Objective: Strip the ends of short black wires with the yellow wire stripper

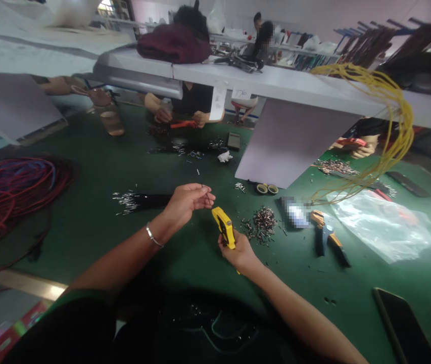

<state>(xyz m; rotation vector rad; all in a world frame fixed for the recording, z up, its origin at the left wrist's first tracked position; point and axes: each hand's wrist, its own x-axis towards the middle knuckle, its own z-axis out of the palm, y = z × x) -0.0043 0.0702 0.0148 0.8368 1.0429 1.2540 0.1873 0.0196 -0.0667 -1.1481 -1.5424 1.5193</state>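
Between its fingertips my left hand (187, 203) pinches a thin dark wire (209, 197); a silver bangle circles the wrist. My right hand (240, 253) is wrapped round a yellow hand tool (224, 226) resembling a crimper or stripper, its head pointing up toward the wire. A small gap separates the fingertips of my left hand from the tool. Just right of the tool lies a heap of small metal terminals (264, 219). A bundle of black wires (150, 201) with shiny metal ends lies beside my left hand, partly hidden by it.
Coiled red and blue cables (14, 197) fill the left side. Orange-and-blue pliers (327, 233), a clear plastic bag (384, 225) and a phone (406, 323) lie right. Yellow wire (402, 131) hangs off the overhead shelf (287, 86). Across the table, other people's hands (201, 119) hold red tools.
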